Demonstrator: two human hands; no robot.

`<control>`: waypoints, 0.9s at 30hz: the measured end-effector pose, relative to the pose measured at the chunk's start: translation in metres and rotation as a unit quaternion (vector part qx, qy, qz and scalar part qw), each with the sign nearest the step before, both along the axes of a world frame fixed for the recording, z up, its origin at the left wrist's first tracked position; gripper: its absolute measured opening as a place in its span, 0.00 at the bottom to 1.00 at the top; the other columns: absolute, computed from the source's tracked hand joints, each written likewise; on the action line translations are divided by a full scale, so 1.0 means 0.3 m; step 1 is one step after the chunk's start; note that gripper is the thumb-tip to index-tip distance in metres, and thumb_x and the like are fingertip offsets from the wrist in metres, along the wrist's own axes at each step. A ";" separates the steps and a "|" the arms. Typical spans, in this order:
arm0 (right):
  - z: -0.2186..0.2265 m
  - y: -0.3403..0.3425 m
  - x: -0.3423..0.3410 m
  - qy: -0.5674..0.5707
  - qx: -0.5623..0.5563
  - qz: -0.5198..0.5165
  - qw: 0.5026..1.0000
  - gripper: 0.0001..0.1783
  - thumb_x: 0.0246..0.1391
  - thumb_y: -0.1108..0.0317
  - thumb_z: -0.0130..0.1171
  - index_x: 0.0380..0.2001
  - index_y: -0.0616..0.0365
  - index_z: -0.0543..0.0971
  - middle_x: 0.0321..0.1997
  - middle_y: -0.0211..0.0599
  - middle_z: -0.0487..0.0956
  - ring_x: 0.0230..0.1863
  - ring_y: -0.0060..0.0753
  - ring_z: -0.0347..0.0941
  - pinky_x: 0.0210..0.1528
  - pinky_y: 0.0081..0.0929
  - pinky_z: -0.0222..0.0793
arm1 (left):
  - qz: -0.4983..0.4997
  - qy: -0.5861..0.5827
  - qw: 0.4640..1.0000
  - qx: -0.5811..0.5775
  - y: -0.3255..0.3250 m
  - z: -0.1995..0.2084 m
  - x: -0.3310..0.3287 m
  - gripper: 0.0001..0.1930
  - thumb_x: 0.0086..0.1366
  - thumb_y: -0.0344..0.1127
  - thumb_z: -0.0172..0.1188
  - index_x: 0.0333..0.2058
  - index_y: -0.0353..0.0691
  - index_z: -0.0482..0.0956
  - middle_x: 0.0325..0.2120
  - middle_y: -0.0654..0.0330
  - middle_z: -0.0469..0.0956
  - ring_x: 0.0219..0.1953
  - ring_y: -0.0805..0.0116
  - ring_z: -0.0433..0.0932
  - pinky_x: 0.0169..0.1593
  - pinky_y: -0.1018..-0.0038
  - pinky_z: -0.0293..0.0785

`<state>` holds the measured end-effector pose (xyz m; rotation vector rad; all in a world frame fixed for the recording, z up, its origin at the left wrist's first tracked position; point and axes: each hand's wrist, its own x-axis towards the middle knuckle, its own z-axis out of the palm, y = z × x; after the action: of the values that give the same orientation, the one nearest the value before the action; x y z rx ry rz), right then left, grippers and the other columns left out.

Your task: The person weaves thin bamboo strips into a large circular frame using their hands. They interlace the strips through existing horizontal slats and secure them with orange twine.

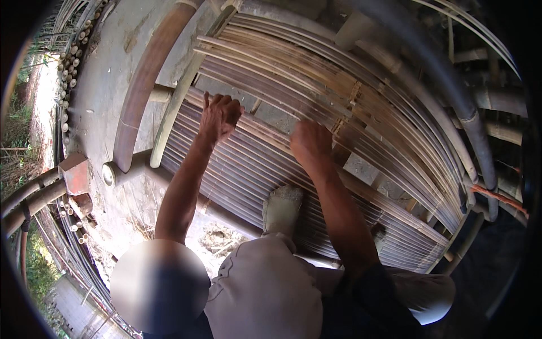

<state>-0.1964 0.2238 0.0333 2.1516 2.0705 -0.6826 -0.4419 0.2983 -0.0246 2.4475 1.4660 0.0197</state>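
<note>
Slim bamboo slats lie side by side in a bamboo frame, forming a platform beneath my hands. My left hand is closed, its fingers curled, above the platform's gap by a lengthwise bamboo strip. Across from it, my right hand makes a fist over the same strip, close to a tied joint in the far slats. What either hand holds, if anything, is too small or hidden to make out. Beyond the gap runs a second band of bamboo slats.
My boot rests on the near slats. A thick bamboo pole stands at the left, with more poles at the right. Left lie a red block and stacked bamboo ends. An orange cord wraps a pole.
</note>
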 end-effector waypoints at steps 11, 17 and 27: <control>-0.300 0.208 -0.241 0.140 0.026 0.075 0.987 0.09 0.53 0.66 0.63 0.33 0.60 0.84 0.33 0.51 0.84 0.41 0.49 0.84 0.35 0.38 0.82 | -0.080 0.033 0.979 -0.186 0.181 -0.065 0.073 0.15 0.62 0.40 0.53 0.47 0.55 0.81 0.39 0.56 0.84 0.46 0.57 0.82 0.57 0.48 0.65; -0.129 0.234 -0.289 0.585 -0.323 -0.276 0.691 0.09 0.51 0.72 0.64 0.35 0.62 0.77 0.25 0.38 0.80 0.17 0.17 0.72 0.13 0.13 0.49 | -0.094 0.028 0.956 -0.276 0.216 -0.125 0.051 0.29 0.51 0.44 0.67 0.54 0.53 0.77 0.43 0.56 0.84 0.50 0.55 0.81 0.48 0.58 0.76; -0.157 0.171 -0.188 0.490 -0.252 -0.240 0.799 0.08 0.51 0.71 0.63 0.29 0.66 0.79 0.31 0.56 0.82 0.21 0.27 0.74 0.22 0.27 0.67 | -0.100 0.036 0.952 -0.286 0.243 -0.113 0.106 0.15 0.54 0.44 0.62 0.38 0.46 0.85 0.38 0.55 0.83 0.39 0.60 0.79 0.39 0.59 0.70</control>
<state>-0.2529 0.2751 -0.0137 2.1470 1.1878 -2.4904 -0.4101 0.3710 -0.0585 2.1069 1.0475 -0.4748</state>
